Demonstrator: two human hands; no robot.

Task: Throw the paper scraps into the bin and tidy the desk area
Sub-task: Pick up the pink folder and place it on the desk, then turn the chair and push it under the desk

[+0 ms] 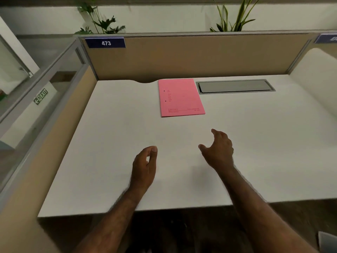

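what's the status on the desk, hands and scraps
Left hand and right hand empty over desk. No scraps or bin in view. Pink folder at back.

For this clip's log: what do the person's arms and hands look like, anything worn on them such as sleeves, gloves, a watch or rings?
Both are bare. The left hand and right hand wear no gloves, and no rings show on the visible fingers. Neither wrist carries a watch or band. Both forearms are uncovered right to the bottom edge of the head view, so no sleeve shows. The forearms have visible hair.
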